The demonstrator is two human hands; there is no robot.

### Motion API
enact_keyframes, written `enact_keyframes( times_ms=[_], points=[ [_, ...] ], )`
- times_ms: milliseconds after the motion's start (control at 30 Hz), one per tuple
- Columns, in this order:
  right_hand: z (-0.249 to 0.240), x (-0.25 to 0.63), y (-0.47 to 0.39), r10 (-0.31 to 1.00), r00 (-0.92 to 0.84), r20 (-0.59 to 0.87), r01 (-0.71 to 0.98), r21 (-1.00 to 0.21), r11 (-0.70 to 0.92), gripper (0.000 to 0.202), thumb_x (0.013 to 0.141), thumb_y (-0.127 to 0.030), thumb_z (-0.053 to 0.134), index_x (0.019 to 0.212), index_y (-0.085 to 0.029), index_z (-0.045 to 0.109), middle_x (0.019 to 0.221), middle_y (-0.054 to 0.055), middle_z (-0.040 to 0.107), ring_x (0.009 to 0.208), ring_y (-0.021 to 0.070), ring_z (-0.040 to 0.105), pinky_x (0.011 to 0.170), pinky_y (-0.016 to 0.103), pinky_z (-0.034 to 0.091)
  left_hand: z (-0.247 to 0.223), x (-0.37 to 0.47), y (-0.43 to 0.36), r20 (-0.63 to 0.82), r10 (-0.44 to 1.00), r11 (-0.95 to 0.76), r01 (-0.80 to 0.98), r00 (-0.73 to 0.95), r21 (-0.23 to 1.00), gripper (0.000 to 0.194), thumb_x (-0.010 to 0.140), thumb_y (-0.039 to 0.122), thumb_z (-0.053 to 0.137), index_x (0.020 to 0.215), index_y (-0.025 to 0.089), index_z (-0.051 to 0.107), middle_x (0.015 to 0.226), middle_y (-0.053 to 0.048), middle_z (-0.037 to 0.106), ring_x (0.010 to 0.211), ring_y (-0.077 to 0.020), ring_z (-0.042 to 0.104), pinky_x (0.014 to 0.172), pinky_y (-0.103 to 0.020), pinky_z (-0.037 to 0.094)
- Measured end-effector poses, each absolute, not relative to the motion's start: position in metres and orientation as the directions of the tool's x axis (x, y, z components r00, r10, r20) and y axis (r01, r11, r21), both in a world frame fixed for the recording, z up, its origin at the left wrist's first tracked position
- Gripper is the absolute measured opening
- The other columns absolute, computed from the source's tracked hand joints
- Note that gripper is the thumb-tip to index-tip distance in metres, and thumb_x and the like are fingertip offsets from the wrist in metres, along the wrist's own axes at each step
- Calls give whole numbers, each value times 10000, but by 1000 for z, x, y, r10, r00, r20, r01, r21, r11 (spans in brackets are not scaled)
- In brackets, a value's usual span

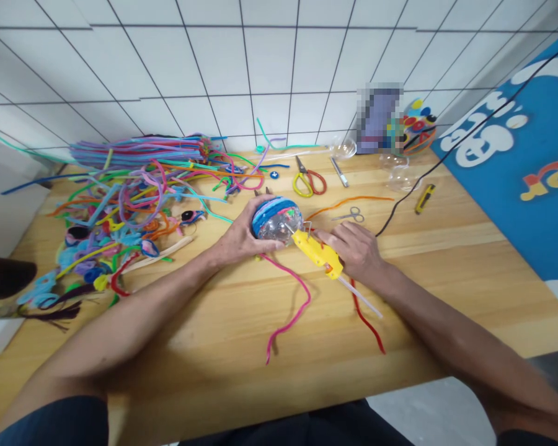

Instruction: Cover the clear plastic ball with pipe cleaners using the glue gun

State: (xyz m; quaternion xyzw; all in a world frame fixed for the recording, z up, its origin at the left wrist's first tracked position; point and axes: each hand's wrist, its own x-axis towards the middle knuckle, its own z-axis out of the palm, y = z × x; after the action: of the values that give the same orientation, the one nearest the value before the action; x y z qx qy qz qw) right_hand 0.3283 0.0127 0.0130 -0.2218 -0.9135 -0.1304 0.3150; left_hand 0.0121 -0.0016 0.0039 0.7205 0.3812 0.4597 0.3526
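My left hand (pixel 244 232) is wrapped round a clear ball (pixel 275 223) whose upper part is covered in blue, purple and pink fuzzy strips. My right hand (pixel 356 248) grips a yellow glue gun (pixel 316 253), its nozzle at the ball's clear lower side. A clear glue stick (pixel 363 297) sticks out of the gun's back end. From under the ball a pink pipe cleaner (pixel 302 291) trails towards me. A red pipe cleaner (pixel 369 325) lies below my right hand.
Many coloured pipe cleaners (pixel 139 155) are heaped at the left. Yellow-and-red scissors (pixel 309 179), small scissors (pixel 353 215), a marker-like stick (pixel 339 172), clear half-shells (pixel 402 176) and a yellow cutter (pixel 425 199) lie behind. A black cable (pixel 428 176) crosses the right side.
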Motion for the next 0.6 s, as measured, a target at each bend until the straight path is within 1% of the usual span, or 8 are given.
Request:
enact_keyframes(
  times_ms=[100,200,300,433,600],
  points=[
    [15,329,15,340,-700,628,485,68,872,296,1114,-320,551,1266,-194,772,819,60,643,812,230,549,737,383,402,4,12,-2,395,871,-466,234,292,853,1014,746,591,996,1556,263,481,1513,-155,631,1366,-336,688,1169,-475,595],
    [16,330,16,376,-702,605,484,17,875,279,1100,-286,565,1279,-215,766,828,56,650,816,230,557,736,383,399,3,12,-1,399,870,-468,232,288,853,1018,736,591,1001,1552,267,487,1500,-148,637,1356,-335,694,1160,-475,600],
    [15,330,15,372,-695,615,479,10,878,298,1108,-309,551,1302,-220,759,830,56,653,816,231,560,743,382,406,2,12,-1,402,871,-468,223,282,855,1026,729,603,1000,1551,269,485,1495,-145,640,1343,-333,700,1152,-473,604],
    [14,329,13,315,-701,640,455,61,888,327,1122,-355,543,1306,-188,755,834,62,660,813,229,559,742,379,415,2,12,-1,399,873,-464,226,281,856,1020,738,600,996,1552,272,477,1521,-145,624,1363,-327,690,1155,-458,602],
    [16,331,15,380,-705,599,476,2,880,323,1109,-383,575,1302,-202,761,853,66,670,839,235,578,752,383,413,2,11,-2,410,866,-476,217,285,852,1013,740,561,1008,1554,270,480,1516,-150,630,1372,-335,686,1177,-474,588]
  ],
)
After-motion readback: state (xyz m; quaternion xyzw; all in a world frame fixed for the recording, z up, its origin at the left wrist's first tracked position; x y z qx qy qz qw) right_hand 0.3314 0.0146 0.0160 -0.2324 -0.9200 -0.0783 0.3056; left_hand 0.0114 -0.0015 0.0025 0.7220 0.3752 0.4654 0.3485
